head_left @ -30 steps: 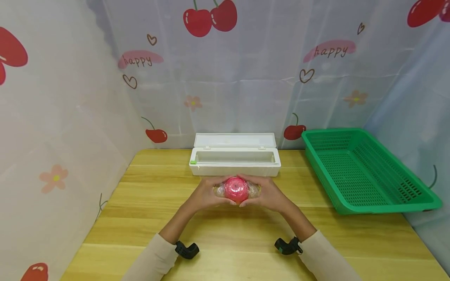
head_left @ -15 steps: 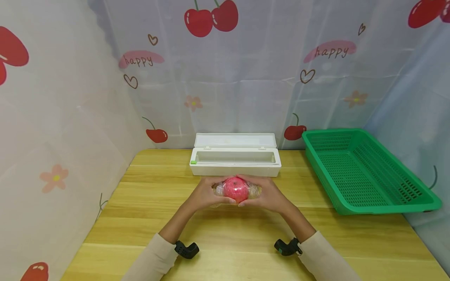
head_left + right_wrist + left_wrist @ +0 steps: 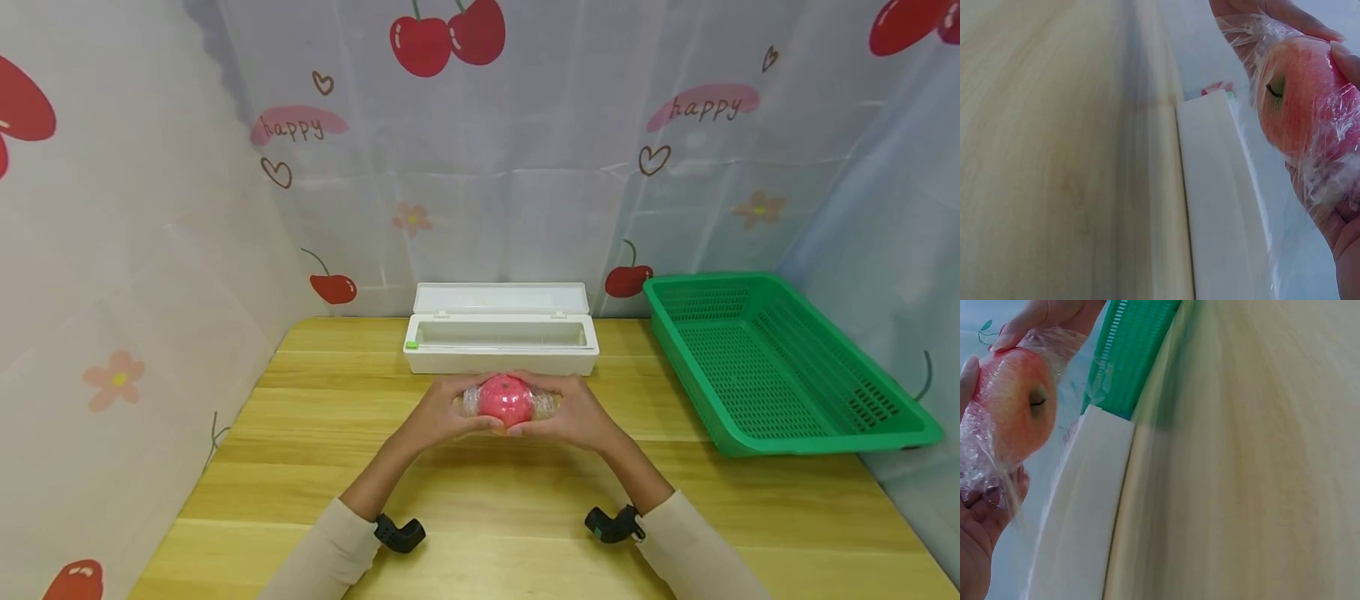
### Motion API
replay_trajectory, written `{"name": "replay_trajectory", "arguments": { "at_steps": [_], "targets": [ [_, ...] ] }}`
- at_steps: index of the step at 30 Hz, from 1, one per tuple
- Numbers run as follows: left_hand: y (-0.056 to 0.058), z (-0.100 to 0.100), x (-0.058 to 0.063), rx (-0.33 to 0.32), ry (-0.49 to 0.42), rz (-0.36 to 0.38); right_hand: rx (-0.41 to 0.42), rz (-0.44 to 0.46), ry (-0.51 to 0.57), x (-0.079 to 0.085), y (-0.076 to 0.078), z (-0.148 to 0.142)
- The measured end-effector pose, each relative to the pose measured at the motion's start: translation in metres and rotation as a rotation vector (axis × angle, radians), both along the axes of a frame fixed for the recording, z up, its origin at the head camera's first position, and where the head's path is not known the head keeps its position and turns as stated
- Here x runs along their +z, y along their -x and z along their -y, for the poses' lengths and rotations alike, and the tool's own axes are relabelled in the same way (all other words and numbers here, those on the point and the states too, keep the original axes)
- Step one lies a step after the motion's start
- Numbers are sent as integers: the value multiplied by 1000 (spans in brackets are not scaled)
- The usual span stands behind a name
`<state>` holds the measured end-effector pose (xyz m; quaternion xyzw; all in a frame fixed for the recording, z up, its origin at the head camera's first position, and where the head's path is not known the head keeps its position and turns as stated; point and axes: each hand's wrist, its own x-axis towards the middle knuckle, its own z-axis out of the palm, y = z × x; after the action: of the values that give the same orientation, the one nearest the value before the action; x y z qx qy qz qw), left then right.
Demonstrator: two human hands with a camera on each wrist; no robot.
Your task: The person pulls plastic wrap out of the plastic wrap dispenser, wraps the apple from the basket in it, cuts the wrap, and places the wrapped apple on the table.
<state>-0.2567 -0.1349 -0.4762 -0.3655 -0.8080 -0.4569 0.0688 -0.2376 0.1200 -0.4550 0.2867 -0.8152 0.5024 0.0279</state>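
A red apple (image 3: pixel 506 402) is wrapped in clear plastic film, held up between both hands above the table. Bunched film (image 3: pixel 544 405) sticks out at its two sides. My left hand (image 3: pixel 441 414) grips the apple and film from the left, while my right hand (image 3: pixel 576 414) does the same from the right; thumbs and fingertips almost meet around the fruit. In the left wrist view the apple (image 3: pixel 1019 403) shows its stem, with loose crinkled film below it. The right wrist view has the film-covered apple (image 3: pixel 1304 97) between fingers of both hands.
Behind the hands stands a long white box (image 3: pixel 502 363), its lid (image 3: pixel 501 298) raised and a small green piece at its left end. A green slotted basket (image 3: pixel 678 375) sits at the table's right. The wooden table (image 3: pixel 495 508) meets a printed curtain behind.
The apple has turned a little between the hands, its stem end shifting away toward the box. The film at its sides looks more tightly bunched. The hands stay in nearly the same place.
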Motion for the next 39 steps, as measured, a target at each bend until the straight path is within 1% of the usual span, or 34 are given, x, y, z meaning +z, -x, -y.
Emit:
{"name": "replay_trajectory", "arguments": {
  "at_steps": [2,4,10,12,17,22,28,34,37,39],
  "targets": [
    [0,1,1,9,0,-34,5,3,-1,-2,2,-1],
    [0,2,2,3,-6,-70,12,-3,3,-4,3,-1],
    [2,1,4,-106,-67,-162,15,-17,3,-7,5,-2],
    [2,0,5,-122,-68,-203,17,-17,7,-7,5,-3],
    [1,-1,5,-146,-45,-256,18,-17,8,-7,6,-4],
    [0,-3,4,-175,-36,-262,3,22,16,-6,7,-7],
    [0,-3,5,-168,-33,-274,27,72,38,-3,8,-7],
    [-1,-1,8,-179,-44,-223,62,115,43,-4,6,-6],
    [0,1,8,-179,-43,-214,86,107,31,-5,6,-6],
    [0,1,8,-175,-35,-218,75,85,16,-4,6,-7]
  ]
}}
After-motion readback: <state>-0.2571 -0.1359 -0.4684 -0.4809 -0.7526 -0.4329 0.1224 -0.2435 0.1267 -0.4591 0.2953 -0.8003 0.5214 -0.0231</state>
